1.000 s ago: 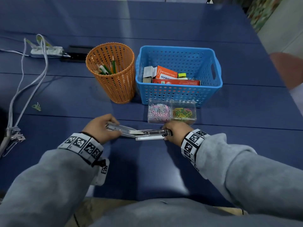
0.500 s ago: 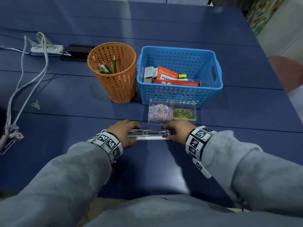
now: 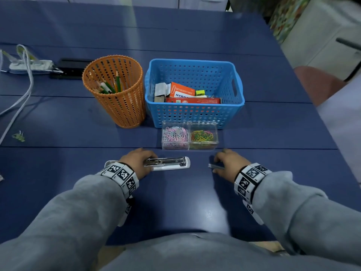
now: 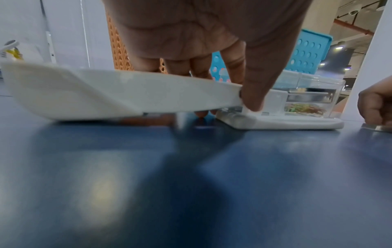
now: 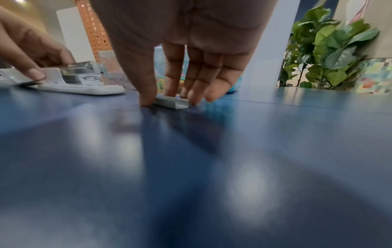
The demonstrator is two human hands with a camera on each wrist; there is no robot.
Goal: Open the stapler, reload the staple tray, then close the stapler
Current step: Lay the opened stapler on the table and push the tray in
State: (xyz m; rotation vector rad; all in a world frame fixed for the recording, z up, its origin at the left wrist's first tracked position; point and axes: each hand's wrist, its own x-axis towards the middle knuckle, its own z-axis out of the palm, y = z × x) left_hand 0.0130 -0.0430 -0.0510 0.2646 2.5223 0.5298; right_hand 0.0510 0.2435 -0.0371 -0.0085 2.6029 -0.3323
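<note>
- Now your right fingertips (image 5: 146, 99) close round the short silvery metal strip of staples (image 5: 172, 102): the thumb on its left side, the other fingers on its right, and the strip resting on the dark blue tabletop (image 5: 212, 167).
- Your right hand (image 3: 227, 163) sits well to the right of the stapler, so the strip is not yet at the tray.
- Your left fingers (image 4: 252, 94) curl over the hinge end of the white plastic stapler (image 3: 168, 163), thumb pressing down where the swung-back white top cover (image 4: 95, 95) meets the base.
- Your left hand (image 3: 136, 161) thus holds the stapler open and flat; its bare metal staple tray (image 3: 166, 160) faces up, pointing right.
- Just beyond lies a clear two-compartment box of coloured paper clips (image 3: 189, 136), with a blue perforated plastic basket (image 3: 195, 114) and an orange mesh pen cup (image 3: 117, 90) farther off.
- Judging by this, opening is done and reloading is the step in hand.
- Next, you will likely need to lift the strip, carry it left, and lay it legs-down along the tray channel while your left hand keeps the cover back.
</note>
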